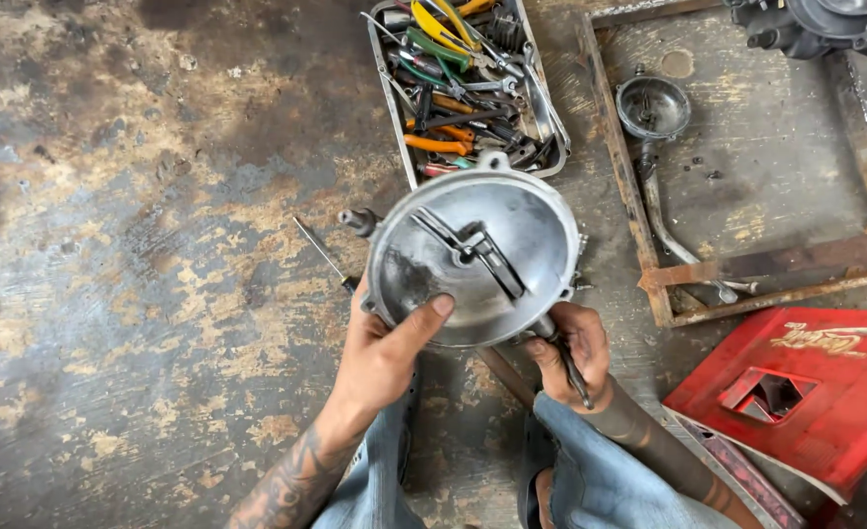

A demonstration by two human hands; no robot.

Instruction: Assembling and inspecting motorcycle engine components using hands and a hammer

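Round aluminium cover point(473, 257) is held up over the stained concrete floor point(140, 294), inner face toward the camera, a pivoted lever arm point(473, 250) seen across its middle and a stub fitting point(359, 220) at its upper-left rim. Left hand point(385, 358) is clamped on the lower-left rim, thumb laid over the inner face, fingers wrapped behind. Right hand point(573, 351) is closed round a dark thin tool point(569, 367) whose tip is set against the cover's lower-right edge; tool type can't be told. A thin rod point(322, 253) lies on the floor just left of the cover. Beyond the cover, toward the far edge of the floor, a metal tray point(390, 88) is packed with pliers, wrenches and screwdrivers. To the right a rusty steel frame point(649, 264) is seen, with a small round metal cap point(653, 106) and a bent bar point(664, 220) inside it. A red plastic panel point(806, 382) sits at the near right. Judged for the step in hand: cover is best kept steady by the left grip, thumb kept clear of the lever arm, tool held square to the edge so it can't slip toward the left thumb; force to be applied gradually, since thin cast rim could be nicked.
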